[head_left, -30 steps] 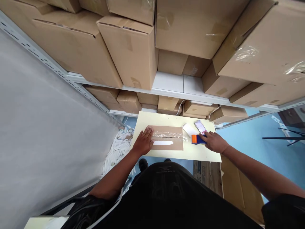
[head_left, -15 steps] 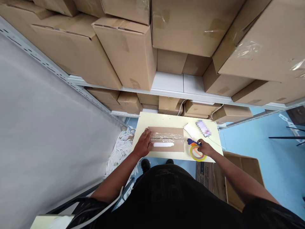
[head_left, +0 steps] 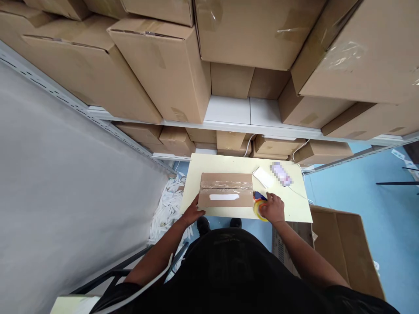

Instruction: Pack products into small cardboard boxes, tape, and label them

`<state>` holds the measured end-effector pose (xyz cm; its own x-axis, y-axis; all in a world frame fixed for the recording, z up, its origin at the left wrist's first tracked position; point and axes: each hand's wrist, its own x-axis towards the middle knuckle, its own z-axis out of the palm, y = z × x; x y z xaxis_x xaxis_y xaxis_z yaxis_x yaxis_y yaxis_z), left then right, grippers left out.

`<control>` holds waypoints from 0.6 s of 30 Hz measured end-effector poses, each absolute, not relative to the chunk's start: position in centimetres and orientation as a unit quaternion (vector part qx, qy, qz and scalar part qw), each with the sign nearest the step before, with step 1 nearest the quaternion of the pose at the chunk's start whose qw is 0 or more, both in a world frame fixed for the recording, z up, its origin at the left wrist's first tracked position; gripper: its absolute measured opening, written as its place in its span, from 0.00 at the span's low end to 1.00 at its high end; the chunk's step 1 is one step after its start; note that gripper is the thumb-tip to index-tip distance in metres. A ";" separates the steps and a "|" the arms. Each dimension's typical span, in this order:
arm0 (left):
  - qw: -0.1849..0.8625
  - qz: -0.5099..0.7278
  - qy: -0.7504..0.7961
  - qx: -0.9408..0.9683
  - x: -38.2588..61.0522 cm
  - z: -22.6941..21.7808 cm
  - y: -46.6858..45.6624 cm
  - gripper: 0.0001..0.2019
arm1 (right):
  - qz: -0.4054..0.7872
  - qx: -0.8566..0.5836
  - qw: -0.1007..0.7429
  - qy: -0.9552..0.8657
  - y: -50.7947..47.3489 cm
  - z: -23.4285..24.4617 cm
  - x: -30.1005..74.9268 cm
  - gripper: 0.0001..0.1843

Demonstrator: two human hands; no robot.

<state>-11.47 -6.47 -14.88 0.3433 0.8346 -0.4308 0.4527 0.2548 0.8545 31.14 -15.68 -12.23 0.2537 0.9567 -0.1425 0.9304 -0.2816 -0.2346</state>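
Observation:
A closed cardboard box (head_left: 225, 202) lies on the small pale table, with clear tape along its top seam and a white label on it. My left hand (head_left: 192, 213) grips the box's near left corner, fingers along the left side and thumb at the front edge. My right hand (head_left: 274, 208) is closed on a tape dispenser (head_left: 261, 196), blue and orange with a yellow-rimmed roll, held at the box's right end. The dispenser's handle is partly hidden by my fingers. Whether tape touches the box's end is too small to tell.
On the table (head_left: 235, 165) lie a white paper packet (head_left: 262, 177) and a blurred-out phone (head_left: 280, 173) on a cable. Shelves (head_left: 229, 109) of cardboard boxes rise behind. White paper strips (head_left: 166, 205) cover the floor at left; a large open carton (head_left: 347, 248) stands at right.
My left hand has slid from the box's top left down to its near left corner. My right hand has brought the tape dispenser left to the box's right end.

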 end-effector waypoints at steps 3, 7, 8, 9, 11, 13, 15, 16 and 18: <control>0.560 0.171 0.572 0.574 -10.3 -15.2 -6.4 0.34 | 0.188 -0.703 0.103 -0.678 -16.8 -11.9 27.5 0.39; 0.557 0.185 0.563 0.582 -9.9 -14.8 -6.8 0.24 | 0.298 -0.719 0.141 -0.612 -17.0 -11.6 23.5 0.25; 0.556 0.188 0.559 0.586 -10.0 -14.5 -7.0 0.23 | 0.303 -0.733 0.156 -0.589 -16.9 -11.3 23.0 0.22; 0.549 0.191 0.559 0.591 -10.2 -14.2 -7.3 0.23 | 0.301 -0.742 0.174 -0.573 -16.6 -10.8 22.7 0.21; 0.514 0.197 0.567 0.612 -10.7 -13.2 -7.8 0.23 | 0.283 -0.745 0.207 -0.568 -16.0 -9.4 22.8 0.22; 0.464 0.196 0.574 0.645 -11.0 -12.0 -8.0 0.24 | 0.267 -0.738 0.221 -0.579 -15.2 -8.0 23.1 0.22; 0.429 0.186 0.575 0.671 -11.1 -10.9 -7.7 0.25 | 0.266 -0.739 0.213 -0.581 -14.3 -7.1 23.3 0.21; 0.421 0.180 0.576 0.677 -11.0 -10.4 -7.5 0.25 | 0.269 -0.743 0.205 -0.578 -13.8 -6.9 23.3 0.21; 0.414 0.174 0.580 0.679 -10.8 -9.9 -6.8 0.25 | 0.277 -0.752 0.193 -0.565 -12.8 -7.1 23.1 0.23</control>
<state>-10.76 -6.81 -9.94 0.2664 0.9323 -0.2449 0.6447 0.0165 0.7642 23.13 -12.81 -7.06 0.2069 0.9579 -0.1989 0.7433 -0.2861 -0.6047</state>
